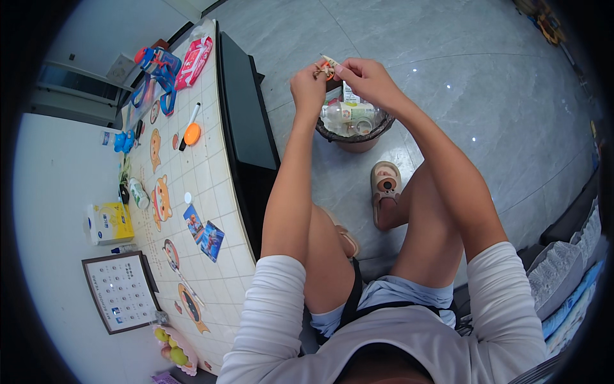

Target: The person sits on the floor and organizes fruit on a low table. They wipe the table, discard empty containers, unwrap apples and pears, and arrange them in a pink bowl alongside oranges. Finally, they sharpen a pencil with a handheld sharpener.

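Note:
Both hands are together above a waste bin with a black liner. My right hand is closed on a pale, slim pencil-like stick with a dark pointed tip. Between the fingertips of my left hand is a small orange object, with curly brown bits beside it; its exact kind is not clear. The bin below holds a clear plastic bottle with a label and other rubbish. An orange round lid-like disc and a black-and-white marker lie on the table at the left.
The table has a patterned cover and bears two picture cards, a water bottle, a pink wipes pack, a white-green bottle and a fruit basket. My slippered feet rest near the bin; cushions lie right.

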`<action>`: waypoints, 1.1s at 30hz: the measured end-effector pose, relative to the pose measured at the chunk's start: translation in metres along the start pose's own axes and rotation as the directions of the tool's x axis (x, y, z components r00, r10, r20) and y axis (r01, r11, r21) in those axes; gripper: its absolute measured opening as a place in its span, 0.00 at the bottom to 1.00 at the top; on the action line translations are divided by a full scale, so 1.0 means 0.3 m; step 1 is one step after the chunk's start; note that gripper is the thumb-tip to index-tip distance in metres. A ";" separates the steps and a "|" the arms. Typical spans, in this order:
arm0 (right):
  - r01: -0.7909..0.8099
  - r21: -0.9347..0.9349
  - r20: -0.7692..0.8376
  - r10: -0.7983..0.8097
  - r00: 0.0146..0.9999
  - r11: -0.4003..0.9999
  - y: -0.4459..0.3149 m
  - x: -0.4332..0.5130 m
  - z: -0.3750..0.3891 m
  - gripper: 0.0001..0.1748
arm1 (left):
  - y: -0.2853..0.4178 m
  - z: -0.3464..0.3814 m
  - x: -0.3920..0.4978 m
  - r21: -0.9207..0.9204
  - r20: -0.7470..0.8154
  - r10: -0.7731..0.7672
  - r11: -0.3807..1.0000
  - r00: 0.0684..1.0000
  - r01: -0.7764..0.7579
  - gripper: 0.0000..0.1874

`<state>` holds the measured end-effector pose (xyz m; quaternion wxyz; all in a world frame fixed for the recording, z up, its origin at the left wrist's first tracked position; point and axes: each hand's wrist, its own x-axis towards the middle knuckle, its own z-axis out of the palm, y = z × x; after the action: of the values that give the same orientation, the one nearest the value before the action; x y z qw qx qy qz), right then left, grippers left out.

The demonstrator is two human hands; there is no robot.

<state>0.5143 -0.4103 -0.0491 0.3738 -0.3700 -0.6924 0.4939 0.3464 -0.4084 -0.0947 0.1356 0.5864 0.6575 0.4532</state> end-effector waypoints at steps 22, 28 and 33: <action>0.145 -0.252 -0.167 -0.190 0.967 0.957 -0.017 -0.014 0.006 0.14 | 0.019 0.017 -0.015 0.212 -0.145 0.071 0.976 0.987 -0.039 0.11; 0.054 -0.178 -0.177 -0.086 0.980 0.983 0.030 0.011 -0.005 0.19 | 0.036 0.003 -0.027 0.538 0.041 0.092 0.837 0.995 -0.100 0.10; 0.020 -0.104 -0.213 -0.042 0.976 0.994 0.065 0.027 0.001 0.26 | 0.040 0.006 -0.030 0.490 0.029 0.032 0.870 0.999 -0.042 0.11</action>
<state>0.5132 -0.3988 -0.0667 0.4351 -0.4287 -0.6777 0.4094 0.3579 -0.4169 -0.0897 -0.0198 0.6187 0.7382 0.2682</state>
